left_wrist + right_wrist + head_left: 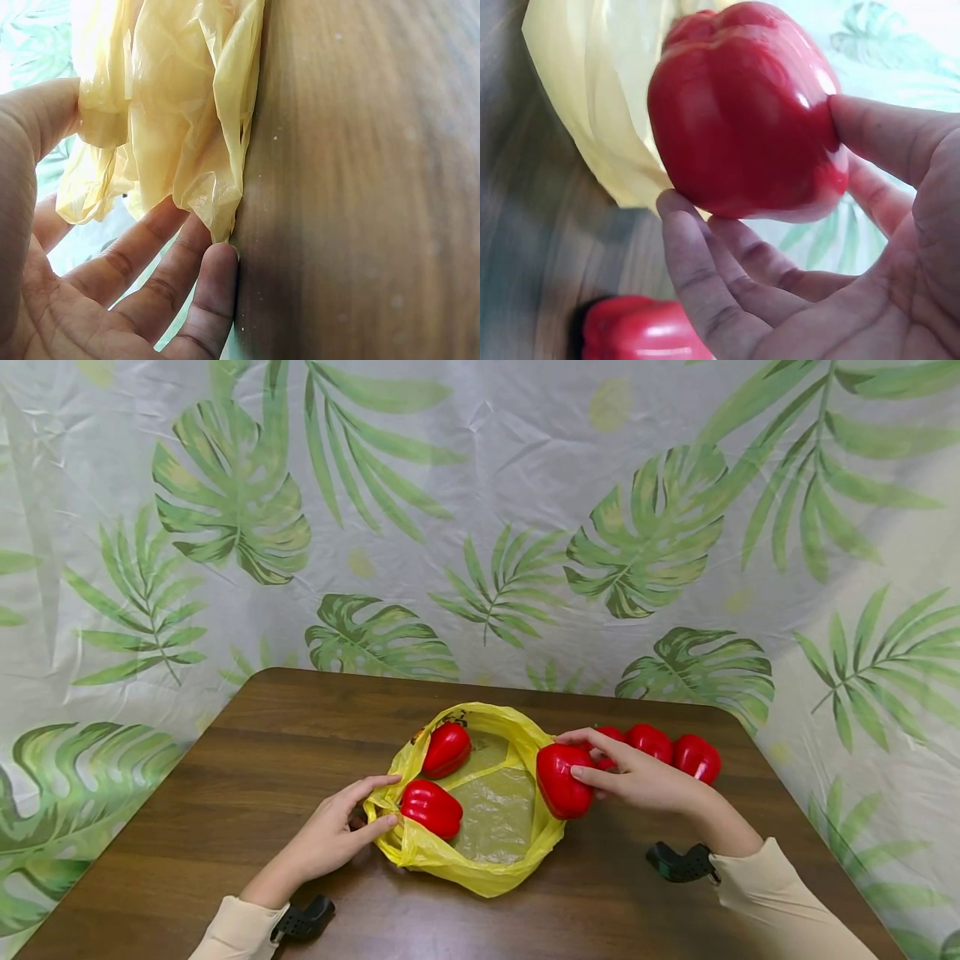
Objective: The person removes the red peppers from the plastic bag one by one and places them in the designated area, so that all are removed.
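A pale grey, creased, shiny sheet (502,468) is hanging from 9 through 12 to 3 o'clock, showing printed green split leaves (236,497) and feathery fronds (492,597). Brighter light is falling across it at 3 o'clock. At 6 o'clock, a dark brown, wood-grained table (225,793) with rounded far corners is catching soft sheen.

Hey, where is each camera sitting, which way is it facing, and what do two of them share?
Head: worn on the head, facing forward and down at the yellow bag on the table; the left hand, right hand and sleeves show.
Left wrist: on that wrist, facing the bag's side; the left hand's thumb and fingers show.
Right wrist: on that wrist, facing the held red pepper; the right hand's thumb and fingers show.
Shared: head and right wrist both show the held red pepper and yellow bag.
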A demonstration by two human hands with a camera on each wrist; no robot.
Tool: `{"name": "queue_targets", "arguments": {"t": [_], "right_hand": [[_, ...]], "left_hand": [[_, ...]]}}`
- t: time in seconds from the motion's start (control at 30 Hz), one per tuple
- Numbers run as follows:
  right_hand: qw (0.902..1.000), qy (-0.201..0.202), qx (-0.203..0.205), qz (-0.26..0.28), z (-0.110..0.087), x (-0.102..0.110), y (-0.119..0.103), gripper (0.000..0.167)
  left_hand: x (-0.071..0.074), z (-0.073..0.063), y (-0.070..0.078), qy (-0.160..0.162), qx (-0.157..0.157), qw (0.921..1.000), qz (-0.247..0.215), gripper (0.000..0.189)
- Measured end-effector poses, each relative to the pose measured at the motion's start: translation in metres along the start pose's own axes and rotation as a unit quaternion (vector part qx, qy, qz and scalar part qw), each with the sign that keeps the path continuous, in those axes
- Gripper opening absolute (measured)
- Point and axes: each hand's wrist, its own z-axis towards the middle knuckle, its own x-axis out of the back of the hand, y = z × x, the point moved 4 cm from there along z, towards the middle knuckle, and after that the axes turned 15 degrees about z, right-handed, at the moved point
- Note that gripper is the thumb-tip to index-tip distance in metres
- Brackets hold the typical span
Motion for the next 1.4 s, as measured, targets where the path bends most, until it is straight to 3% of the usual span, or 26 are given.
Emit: {"name": "queue_targets", "arguments": {"t": [0.47, 0.83, 1.2, 1.4], "right_hand": [[1.0, 0.006, 0.003, 0.007, -0.025, 0.017, 0.014, 0.055], [0.9995, 0.014, -0.017, 0.025, -0.039, 0.024, 0.028, 0.059], [0.9996, 0.016, -0.019, 0.01, -0.047, 0.031, 0.043, 0.057], [0.9993, 0.008, -0.017, 0.032, -0.047, 0.032, 0.053, 0.057]], "left_hand": [[0.001, 0.0, 0.001, 0.002, 0.0, 1.0, 0.003, 0.053], [0.001, 0.0, 0.002, 0.0, 0.0, 1.0, 0.005, 0.053], [0.001, 0.0, 0.002, 0.0, 0.002, 1.0, 0.001, 0.054], [0.001, 0.0, 0.002, 0.002, -0.003, 1.0, 0.003, 0.053]]}}
